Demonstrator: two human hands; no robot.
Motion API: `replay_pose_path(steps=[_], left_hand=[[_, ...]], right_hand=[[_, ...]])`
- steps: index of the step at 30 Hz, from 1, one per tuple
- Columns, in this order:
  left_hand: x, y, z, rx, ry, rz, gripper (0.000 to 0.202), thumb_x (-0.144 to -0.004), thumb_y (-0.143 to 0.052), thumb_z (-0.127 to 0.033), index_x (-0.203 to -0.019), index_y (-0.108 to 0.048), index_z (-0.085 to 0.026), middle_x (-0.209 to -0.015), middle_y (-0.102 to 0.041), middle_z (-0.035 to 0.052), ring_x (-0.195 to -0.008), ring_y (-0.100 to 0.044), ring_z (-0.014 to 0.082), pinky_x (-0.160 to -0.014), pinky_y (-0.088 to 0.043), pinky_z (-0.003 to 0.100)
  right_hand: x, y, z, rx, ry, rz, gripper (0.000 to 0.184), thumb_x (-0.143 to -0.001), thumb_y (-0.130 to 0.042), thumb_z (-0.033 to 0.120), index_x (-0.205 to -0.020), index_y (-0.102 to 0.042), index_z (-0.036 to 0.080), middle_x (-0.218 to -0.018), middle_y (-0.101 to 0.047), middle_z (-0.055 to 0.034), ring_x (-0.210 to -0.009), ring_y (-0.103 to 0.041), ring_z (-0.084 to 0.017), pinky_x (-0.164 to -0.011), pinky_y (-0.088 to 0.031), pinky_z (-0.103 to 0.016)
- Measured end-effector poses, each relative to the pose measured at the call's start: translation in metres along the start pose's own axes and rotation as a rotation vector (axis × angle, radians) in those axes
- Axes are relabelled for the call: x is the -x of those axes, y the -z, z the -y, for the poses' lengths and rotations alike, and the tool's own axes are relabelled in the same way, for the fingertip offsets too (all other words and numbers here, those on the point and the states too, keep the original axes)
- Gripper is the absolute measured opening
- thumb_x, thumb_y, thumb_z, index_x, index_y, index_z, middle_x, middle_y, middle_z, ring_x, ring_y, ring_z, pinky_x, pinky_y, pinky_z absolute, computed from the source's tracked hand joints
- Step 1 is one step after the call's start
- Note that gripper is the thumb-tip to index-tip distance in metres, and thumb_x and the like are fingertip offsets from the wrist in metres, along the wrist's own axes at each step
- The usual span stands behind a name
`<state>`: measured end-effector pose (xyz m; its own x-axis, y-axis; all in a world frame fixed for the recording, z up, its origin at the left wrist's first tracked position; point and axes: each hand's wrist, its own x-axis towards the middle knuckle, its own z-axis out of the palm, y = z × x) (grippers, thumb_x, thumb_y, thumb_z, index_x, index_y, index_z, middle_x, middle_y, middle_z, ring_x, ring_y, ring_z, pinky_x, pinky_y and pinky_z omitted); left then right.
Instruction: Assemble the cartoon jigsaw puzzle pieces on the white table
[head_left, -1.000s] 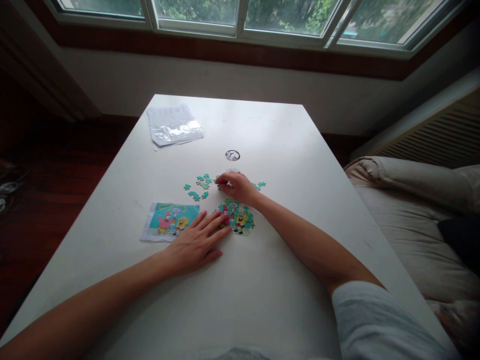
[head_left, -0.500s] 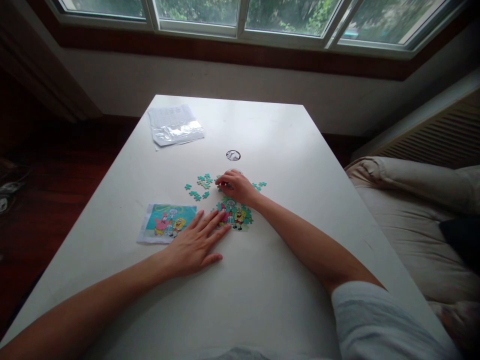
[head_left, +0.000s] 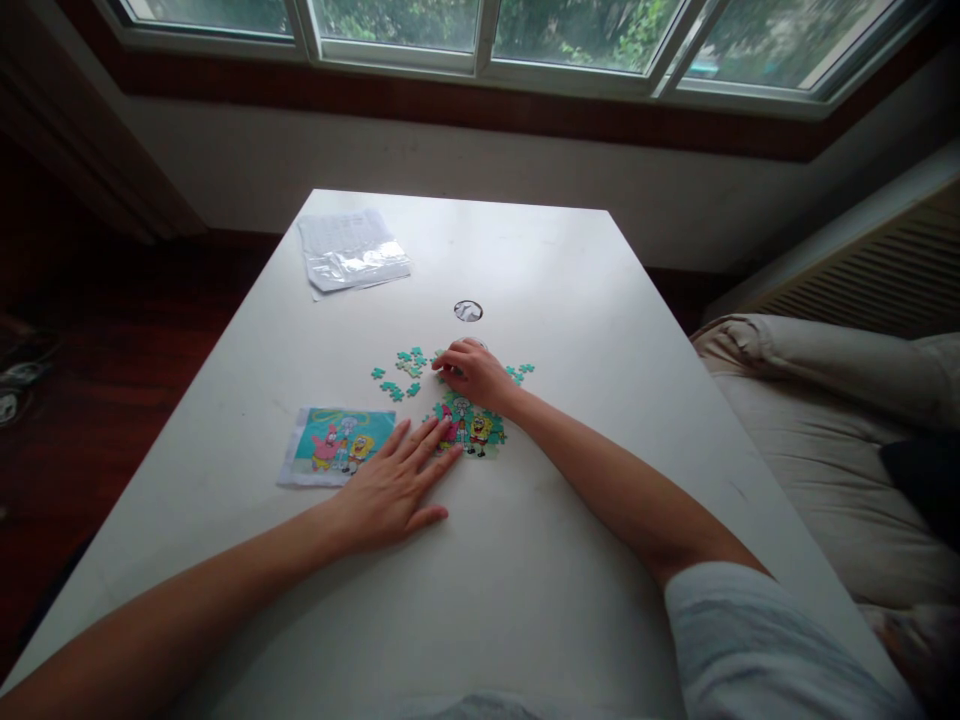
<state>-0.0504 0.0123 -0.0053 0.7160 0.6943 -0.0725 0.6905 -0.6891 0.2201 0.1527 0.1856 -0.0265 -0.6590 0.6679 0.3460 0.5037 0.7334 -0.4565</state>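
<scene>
My left hand (head_left: 395,483) lies flat with its fingers spread, the fingertips on the left part of a partly joined jigsaw puzzle (head_left: 480,432) and the hand's edge by a picture card. On the puzzle are cartoon figures on a green ground. The picture card (head_left: 307,440), in white-edged wrapping, shows the same figures. Just beyond the puzzle, my right hand (head_left: 472,371) is closed, its fingers curled down among loose pieces. Whatever its fingertips hold is hidden. Loose green puzzle pieces (head_left: 391,390) lie to the left of that hand, and several more pieces (head_left: 519,374) to its right.
A clear plastic sleeve with papers (head_left: 354,250) lies at the far left of the white table (head_left: 555,560). A round hole (head_left: 468,311) shows in the tabletop beyond my right hand. A beige cushioned seat (head_left: 810,420) stands along the right side, and a window is at the back.
Both hands keep almost the same place and pose. The whole view has shifted very slightly; no piece has visibly moved.
</scene>
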Motion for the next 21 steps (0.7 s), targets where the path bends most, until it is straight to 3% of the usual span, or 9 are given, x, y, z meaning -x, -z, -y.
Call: replay_pose_path(steps=[11,17,21], left_hand=[[-0.002,0.000,-0.003,-0.004,0.005,-0.019,0.075,-0.101,-0.037,-0.064,-0.162,-0.020,-0.023,-0.169,-0.010,0.0150,-0.158,-0.006,0.0311,-0.126,-0.005,0.055],[-0.001,-0.002,-0.004,-0.055,0.050,-0.059,0.078,-0.100,-0.040,-0.065,-0.161,-0.024,-0.020,-0.168,-0.017,0.0169,-0.157,-0.011,0.0322,-0.126,-0.006,0.056],[0.003,0.000,-0.020,-0.112,0.093,-0.136,0.069,-0.102,-0.044,-0.054,-0.158,-0.031,-0.017,-0.167,-0.023,0.0178,-0.157,-0.014,0.0341,-0.125,-0.006,0.059]], right_hand=[[-0.040,-0.008,0.038,0.191,0.009,0.117,0.022,-0.098,-0.060,0.032,-0.112,-0.074,0.022,-0.109,-0.069,-0.0088,-0.103,-0.055,-0.024,-0.092,-0.039,-0.035],[-0.056,-0.016,0.049,0.294,-0.028,0.163,0.021,-0.099,-0.058,0.029,-0.110,-0.073,0.020,-0.109,-0.068,-0.0097,-0.104,-0.054,-0.025,-0.088,-0.039,-0.036],[-0.059,-0.017,0.054,0.337,-0.043,0.192,0.018,-0.099,-0.054,0.023,-0.104,-0.071,0.019,-0.109,-0.068,-0.0104,-0.105,-0.054,-0.025,-0.086,-0.039,-0.036]])
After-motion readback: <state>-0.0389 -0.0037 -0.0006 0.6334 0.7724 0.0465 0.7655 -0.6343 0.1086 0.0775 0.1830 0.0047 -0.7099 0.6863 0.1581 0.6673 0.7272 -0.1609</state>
